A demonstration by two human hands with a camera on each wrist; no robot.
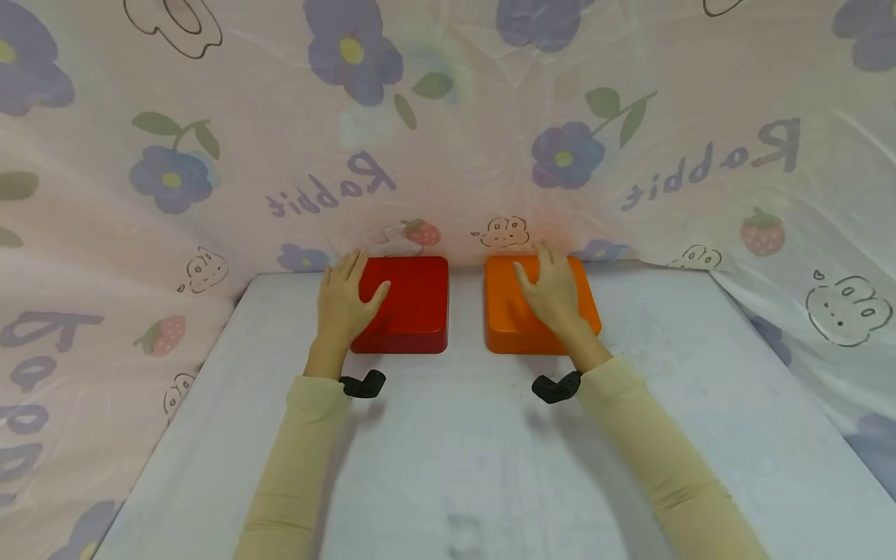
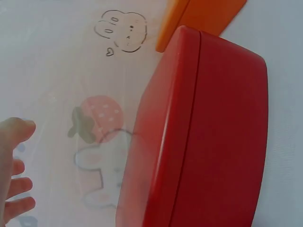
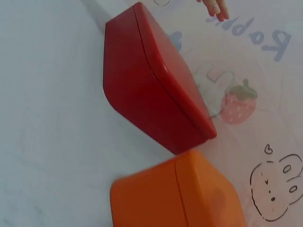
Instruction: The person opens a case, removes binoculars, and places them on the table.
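A red lidded box (image 1: pixel 413 302) with rounded corners stands at the back of the white table; in the left wrist view a seam runs along the side of this red box (image 2: pixel 213 127). My left hand (image 1: pixel 341 302) is over its left edge, fingers straight and thumb spread. Fingers of that left hand (image 2: pixel 16 175) show apart from the box in the left wrist view. To the right stands a similar orange box (image 1: pixel 505 311). Above its right half is my right hand (image 1: pixel 554 292), fingers extended, thumb out, holding nothing. The right wrist view does not show this hand.
Behind the boxes hangs a pale patterned cloth (image 1: pixel 462 171), which also drapes down both sides. The white table (image 1: pixel 434 451) extends toward me. A narrow gap separates the boxes. Each wrist carries a black camera mount (image 1: pixel 364 384).
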